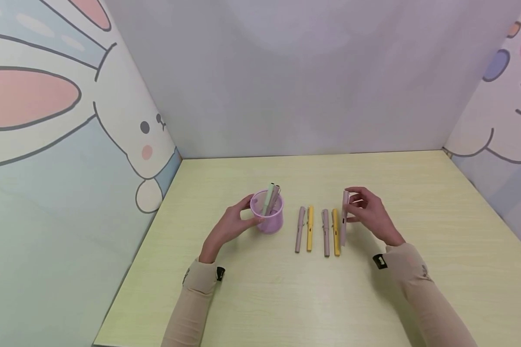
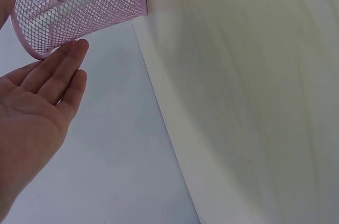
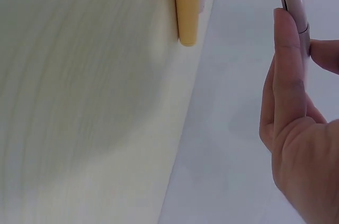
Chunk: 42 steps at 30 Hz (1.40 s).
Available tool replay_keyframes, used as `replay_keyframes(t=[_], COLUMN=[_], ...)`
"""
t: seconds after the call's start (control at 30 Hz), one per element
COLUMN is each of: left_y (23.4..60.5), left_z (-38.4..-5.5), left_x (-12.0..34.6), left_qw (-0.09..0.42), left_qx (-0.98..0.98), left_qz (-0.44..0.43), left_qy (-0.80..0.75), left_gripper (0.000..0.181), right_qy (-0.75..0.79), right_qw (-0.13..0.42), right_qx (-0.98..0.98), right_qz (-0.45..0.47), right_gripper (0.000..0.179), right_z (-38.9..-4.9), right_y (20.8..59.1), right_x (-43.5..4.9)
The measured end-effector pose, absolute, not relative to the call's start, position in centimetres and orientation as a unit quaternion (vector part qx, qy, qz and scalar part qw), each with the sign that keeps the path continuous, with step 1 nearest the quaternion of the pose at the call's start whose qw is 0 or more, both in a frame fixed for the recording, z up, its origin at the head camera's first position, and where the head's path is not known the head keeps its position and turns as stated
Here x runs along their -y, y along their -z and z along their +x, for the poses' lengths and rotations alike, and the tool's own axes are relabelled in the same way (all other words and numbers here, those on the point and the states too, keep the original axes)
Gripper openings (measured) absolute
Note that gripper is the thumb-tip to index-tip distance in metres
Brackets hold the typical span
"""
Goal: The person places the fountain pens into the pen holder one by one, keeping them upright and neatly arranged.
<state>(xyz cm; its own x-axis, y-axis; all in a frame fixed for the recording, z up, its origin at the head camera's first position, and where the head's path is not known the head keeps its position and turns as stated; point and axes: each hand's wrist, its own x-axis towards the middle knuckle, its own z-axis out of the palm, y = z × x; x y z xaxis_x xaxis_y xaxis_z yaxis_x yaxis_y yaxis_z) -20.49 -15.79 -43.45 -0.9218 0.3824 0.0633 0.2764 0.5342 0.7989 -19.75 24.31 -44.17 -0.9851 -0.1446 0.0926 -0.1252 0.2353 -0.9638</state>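
Just right of the end yellow pen (image 1: 336, 236), my right hand (image 1: 368, 212) pinches a mauve pen (image 1: 344, 231) between thumb and fingers, clear of the table (image 1: 286, 299); seen from the head, its long axis runs roughly parallel to the four lying pens (image 1: 326, 233). Leftward across that row stands the mesh cup (image 1: 271, 225), mouth up, nearer my left hand (image 1: 232, 224), whose thumb and fingers hold its opposite sides.
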Motion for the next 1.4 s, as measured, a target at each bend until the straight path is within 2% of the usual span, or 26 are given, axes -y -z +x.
replay_keyframes(t=[0.6, 1.4], left_y=[43.5, 43.6], left_z=[-20.5, -20.5], left_x=[15.8, 15.8], left_qw=[0.060, 0.058], left_qx=[-0.871, -0.872], left_qz=[0.188, 0.189], left_qy=[-0.449, -0.448], left_gripper=[0.075, 0.077], right_qy=[0.647, 0.653], right_qw=[-0.059, -0.090], right_qx=[-0.748, -0.734], right_qz=[-0.133, -0.165], right_gripper=[0.046, 0.046], right_z=[-20.1, -21.1], right_y=[43.4, 43.0], right_x=[-22.0, -19.2])
